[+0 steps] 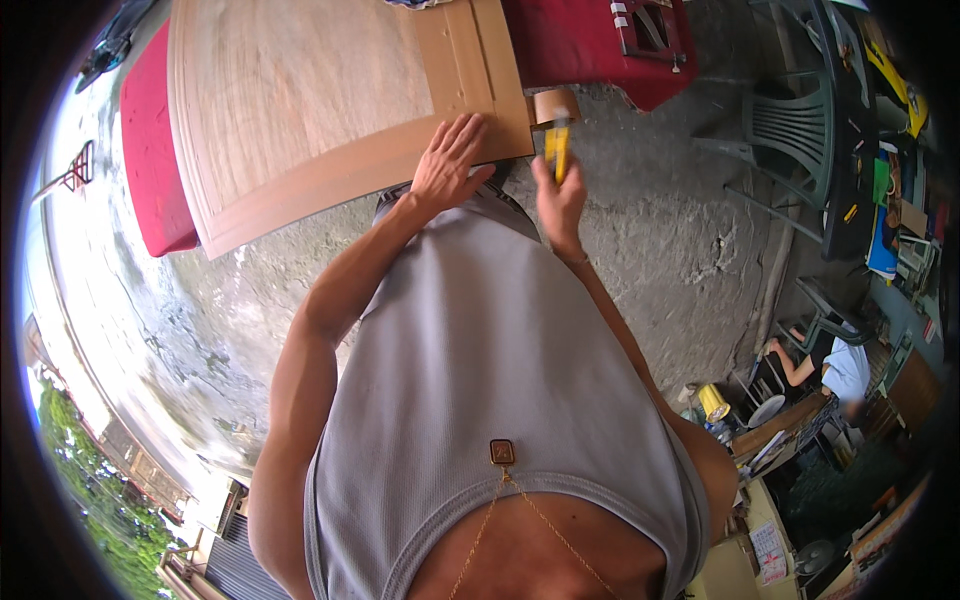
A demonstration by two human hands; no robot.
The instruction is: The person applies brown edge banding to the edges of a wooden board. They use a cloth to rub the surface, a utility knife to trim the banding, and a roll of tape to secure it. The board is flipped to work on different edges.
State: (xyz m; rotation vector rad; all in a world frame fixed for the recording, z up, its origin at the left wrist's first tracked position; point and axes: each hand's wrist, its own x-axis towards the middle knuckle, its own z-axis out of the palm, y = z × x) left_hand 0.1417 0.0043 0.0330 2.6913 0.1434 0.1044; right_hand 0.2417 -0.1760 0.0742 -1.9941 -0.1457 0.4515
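A wooden door-like panel [300, 90] with a brown border lies in front of me on a red-covered support [155, 140]. My left hand [450, 165] rests flat on the border near the panel's close right corner, fingers stretched out and holding nothing. Just off that corner, my right hand [562, 195] is closed around a yellow utility knife [558, 150], which points away from me. At the knife's far end, a curled brown strip [555, 104] sticks out from the panel's right edge. Blur and size hide the blade, and I cannot tell whether it touches the strip.
A red cloth-covered surface [585, 55] bearing a dark frame-like object [652, 28] stands beyond the strip. Right of the concrete floor [665, 190] are a green plastic chair [790, 125] and cluttered shelves. Another person [845, 370] is at the far right, by a yellow container [713, 402].
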